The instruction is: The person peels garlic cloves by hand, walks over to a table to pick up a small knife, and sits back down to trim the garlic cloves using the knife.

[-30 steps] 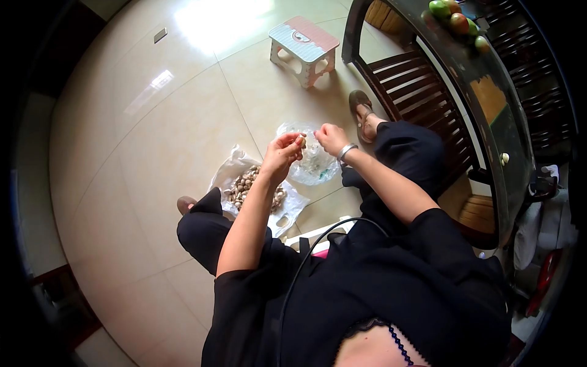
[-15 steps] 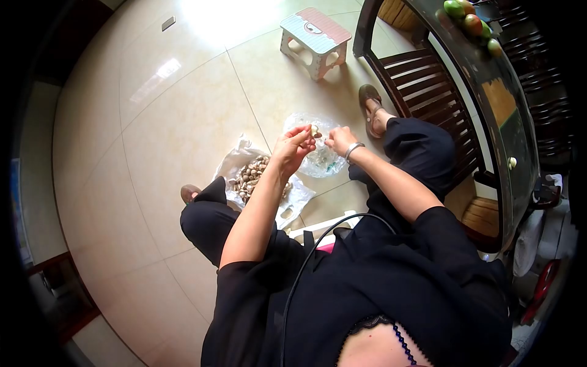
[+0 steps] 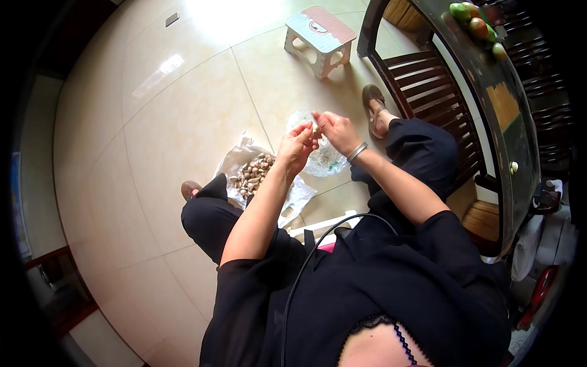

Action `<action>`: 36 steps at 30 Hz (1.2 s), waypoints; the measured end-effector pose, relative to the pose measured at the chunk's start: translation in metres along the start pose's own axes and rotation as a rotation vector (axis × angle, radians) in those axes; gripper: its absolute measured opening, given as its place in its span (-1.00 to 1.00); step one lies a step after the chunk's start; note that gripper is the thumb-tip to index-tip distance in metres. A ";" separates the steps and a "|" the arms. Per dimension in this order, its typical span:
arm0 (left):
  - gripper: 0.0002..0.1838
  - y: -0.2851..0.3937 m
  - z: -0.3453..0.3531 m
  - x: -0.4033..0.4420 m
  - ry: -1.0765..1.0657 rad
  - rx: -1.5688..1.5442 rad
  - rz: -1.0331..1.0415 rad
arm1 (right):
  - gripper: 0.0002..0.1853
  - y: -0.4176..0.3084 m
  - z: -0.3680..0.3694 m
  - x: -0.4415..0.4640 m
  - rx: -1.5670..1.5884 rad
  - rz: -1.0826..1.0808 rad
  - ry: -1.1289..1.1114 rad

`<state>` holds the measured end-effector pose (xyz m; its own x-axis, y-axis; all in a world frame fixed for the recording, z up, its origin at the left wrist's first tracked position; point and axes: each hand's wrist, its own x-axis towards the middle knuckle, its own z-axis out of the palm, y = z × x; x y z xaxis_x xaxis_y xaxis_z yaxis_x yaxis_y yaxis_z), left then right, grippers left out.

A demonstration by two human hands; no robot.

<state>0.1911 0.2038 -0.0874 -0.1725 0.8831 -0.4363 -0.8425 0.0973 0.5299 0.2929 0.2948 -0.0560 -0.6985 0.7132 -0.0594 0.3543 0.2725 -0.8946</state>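
My left hand [image 3: 296,148] is closed, its thumb and fingers pinching a small pale mushroom [image 3: 315,128], largely hidden by the fingertips. Right above it, my right hand [image 3: 338,132] has its thumb and finger pressed together at the mushroom's top. Whatever sits in that pinch is too small to make out. Below and left of my left hand, a white plastic bag [image 3: 229,163] lies spread on the floor with many small brown mushrooms [image 3: 252,174] on it. Under both hands rests a clear plastic bag [image 3: 327,160] with pale bits in it.
A folding step stool [image 3: 320,30] stands on the tiled floor ahead. To the right are a dark slatted wooden chair [image 3: 422,82] and a dark table [image 3: 510,177] bearing several green and reddish fruits [image 3: 477,28]. A black cable [image 3: 298,278] runs across my front.
My right hand has moved up and left, from beside the mushroom to its top. My left hand stays almost in place, still holding the mushroom.
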 end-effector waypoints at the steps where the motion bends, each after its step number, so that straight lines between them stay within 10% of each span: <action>1: -0.84 -0.002 0.000 0.000 0.001 -0.004 0.011 | -0.62 -0.003 0.001 -0.002 -0.001 -0.002 -0.014; 36: -0.82 -0.004 0.006 0.001 -0.042 -0.053 0.009 | -0.79 0.024 0.011 0.002 0.154 -0.091 0.125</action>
<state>0.1977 0.2072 -0.0853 -0.1596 0.9024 -0.4002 -0.8670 0.0658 0.4940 0.2931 0.2958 -0.0829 -0.6372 0.7674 0.0711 0.1876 0.2439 -0.9515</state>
